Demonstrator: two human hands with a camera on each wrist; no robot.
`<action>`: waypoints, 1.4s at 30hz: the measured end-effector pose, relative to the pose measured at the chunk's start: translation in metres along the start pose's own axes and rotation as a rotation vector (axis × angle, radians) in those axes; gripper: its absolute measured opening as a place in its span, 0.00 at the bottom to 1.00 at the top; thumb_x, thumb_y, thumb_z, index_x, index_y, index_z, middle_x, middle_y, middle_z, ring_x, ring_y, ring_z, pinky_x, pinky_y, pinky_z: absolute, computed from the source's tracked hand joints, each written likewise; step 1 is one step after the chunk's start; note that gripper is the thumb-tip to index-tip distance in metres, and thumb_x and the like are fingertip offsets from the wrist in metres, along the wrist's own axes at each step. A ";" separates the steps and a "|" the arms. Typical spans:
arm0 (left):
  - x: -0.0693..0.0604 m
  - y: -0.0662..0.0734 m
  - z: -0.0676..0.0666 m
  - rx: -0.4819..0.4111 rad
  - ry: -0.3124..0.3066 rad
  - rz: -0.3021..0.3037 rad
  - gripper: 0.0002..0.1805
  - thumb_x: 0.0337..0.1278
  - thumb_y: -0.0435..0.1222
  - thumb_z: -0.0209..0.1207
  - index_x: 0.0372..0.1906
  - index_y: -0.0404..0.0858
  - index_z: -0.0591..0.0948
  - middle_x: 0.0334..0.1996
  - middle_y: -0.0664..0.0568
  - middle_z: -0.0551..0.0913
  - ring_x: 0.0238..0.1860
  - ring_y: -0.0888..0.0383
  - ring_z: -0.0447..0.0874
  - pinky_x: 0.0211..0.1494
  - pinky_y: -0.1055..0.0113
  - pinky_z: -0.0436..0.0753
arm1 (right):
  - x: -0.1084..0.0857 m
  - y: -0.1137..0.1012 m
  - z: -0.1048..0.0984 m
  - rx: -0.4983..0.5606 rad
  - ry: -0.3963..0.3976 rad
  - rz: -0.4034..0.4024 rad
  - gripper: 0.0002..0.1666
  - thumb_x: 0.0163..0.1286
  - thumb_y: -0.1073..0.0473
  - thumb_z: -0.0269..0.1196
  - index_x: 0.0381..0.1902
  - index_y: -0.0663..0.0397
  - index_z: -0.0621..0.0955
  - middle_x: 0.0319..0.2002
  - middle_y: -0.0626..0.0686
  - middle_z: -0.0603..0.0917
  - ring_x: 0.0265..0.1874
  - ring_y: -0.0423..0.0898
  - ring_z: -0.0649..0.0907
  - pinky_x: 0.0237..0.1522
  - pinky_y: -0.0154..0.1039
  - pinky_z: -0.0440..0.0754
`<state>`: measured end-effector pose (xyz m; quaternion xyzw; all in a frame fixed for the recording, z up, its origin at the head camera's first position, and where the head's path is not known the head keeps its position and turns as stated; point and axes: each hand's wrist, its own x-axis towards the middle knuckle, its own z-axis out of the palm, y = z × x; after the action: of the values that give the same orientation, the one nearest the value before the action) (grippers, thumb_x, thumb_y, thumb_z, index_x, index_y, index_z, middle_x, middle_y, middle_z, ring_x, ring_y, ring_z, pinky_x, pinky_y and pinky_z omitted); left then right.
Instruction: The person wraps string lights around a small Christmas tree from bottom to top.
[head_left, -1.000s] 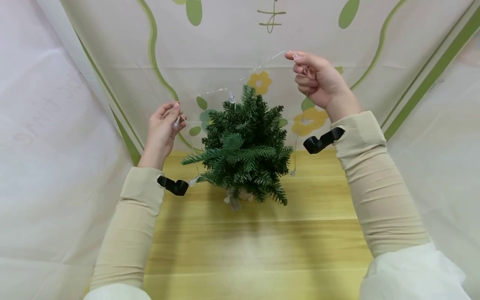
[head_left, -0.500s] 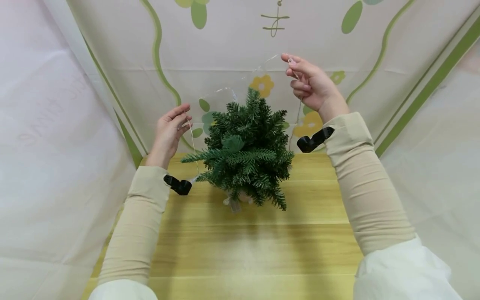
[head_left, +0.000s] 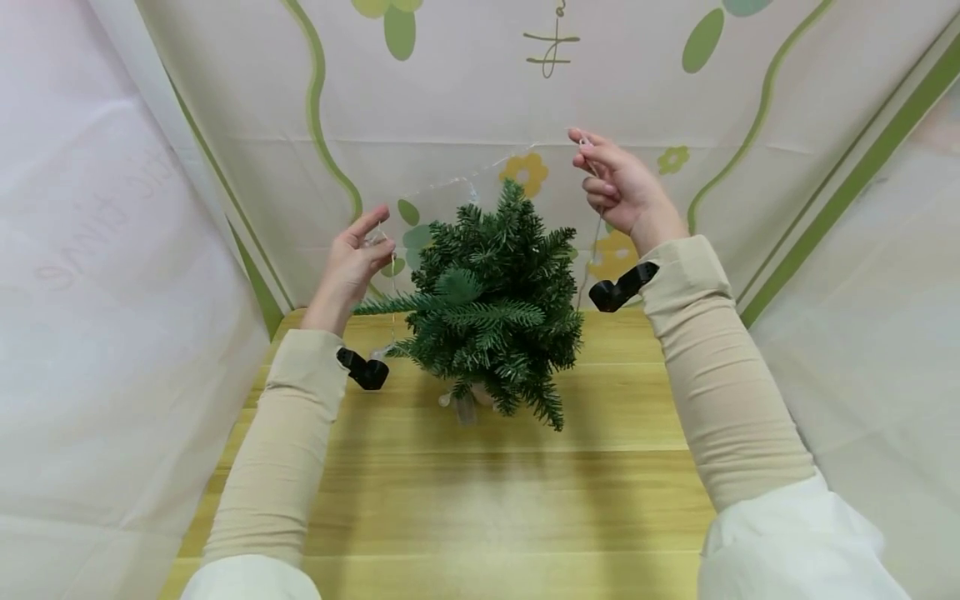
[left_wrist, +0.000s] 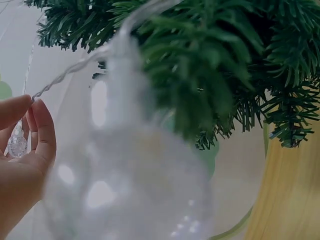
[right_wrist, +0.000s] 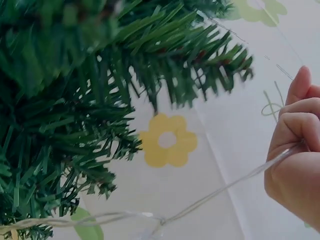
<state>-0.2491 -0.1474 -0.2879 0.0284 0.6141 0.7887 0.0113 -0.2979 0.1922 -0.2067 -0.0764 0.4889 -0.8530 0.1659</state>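
A small green artificial tree [head_left: 495,308] stands upright on the wooden table. Behind its top, a thin clear string of bulb lights [head_left: 442,185] runs between both hands. My left hand [head_left: 351,265], left of the tree, pinches the wire [left_wrist: 62,77]; a small clear bulb [left_wrist: 17,145] hangs by its palm, and a large blurred bulb [left_wrist: 130,185] is close to the left wrist camera. Up at the right, my right hand [head_left: 626,190] grips the wire [right_wrist: 227,186], which passes through its curled fingers and trails down behind the tree's right side.
The wooden table [head_left: 495,508] lies under the tree. A pale cloth [head_left: 442,92] printed with flowers and leaves hangs behind, with more cloth [head_left: 97,333] at both sides. A small tag [head_left: 466,409] shows at the tree's base.
My left hand has moved right, closer to the tree. My right hand has come lower and slightly inward, and the wire span behind the treetop hangs straighter.
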 end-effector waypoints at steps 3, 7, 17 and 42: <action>0.003 -0.002 0.002 0.041 0.000 0.005 0.34 0.63 0.20 0.48 0.73 0.36 0.57 0.75 0.49 0.54 0.31 0.70 0.74 0.38 0.83 0.79 | 0.002 0.003 -0.005 0.011 0.018 0.015 0.28 0.76 0.63 0.47 0.71 0.46 0.61 0.25 0.46 0.79 0.06 0.35 0.58 0.09 0.24 0.49; 0.005 -0.003 0.005 0.100 -0.012 0.003 0.33 0.65 0.20 0.45 0.74 0.37 0.55 0.76 0.48 0.52 0.31 0.70 0.73 0.37 0.84 0.78 | 0.005 0.007 -0.011 0.034 0.043 0.018 0.18 0.76 0.63 0.47 0.62 0.47 0.69 0.25 0.47 0.79 0.06 0.35 0.58 0.09 0.24 0.50; 0.008 -0.007 0.007 0.151 -0.015 -0.026 0.35 0.65 0.20 0.46 0.75 0.38 0.53 0.76 0.50 0.50 0.31 0.71 0.74 0.39 0.84 0.78 | 0.006 0.018 -0.022 -0.012 0.103 0.074 0.32 0.76 0.61 0.47 0.75 0.45 0.55 0.25 0.45 0.80 0.07 0.34 0.58 0.08 0.24 0.51; 0.005 -0.016 -0.009 0.121 0.052 -0.126 0.27 0.68 0.29 0.48 0.69 0.30 0.59 0.42 0.59 0.79 0.35 0.72 0.81 0.41 0.82 0.81 | -0.009 0.028 -0.061 -0.146 0.154 0.094 0.08 0.74 0.57 0.52 0.38 0.49 0.78 0.29 0.41 0.84 0.08 0.34 0.59 0.13 0.25 0.53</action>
<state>-0.2550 -0.1520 -0.3051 -0.0303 0.6612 0.7484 0.0434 -0.3012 0.2311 -0.2617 0.0004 0.5639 -0.8099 0.1615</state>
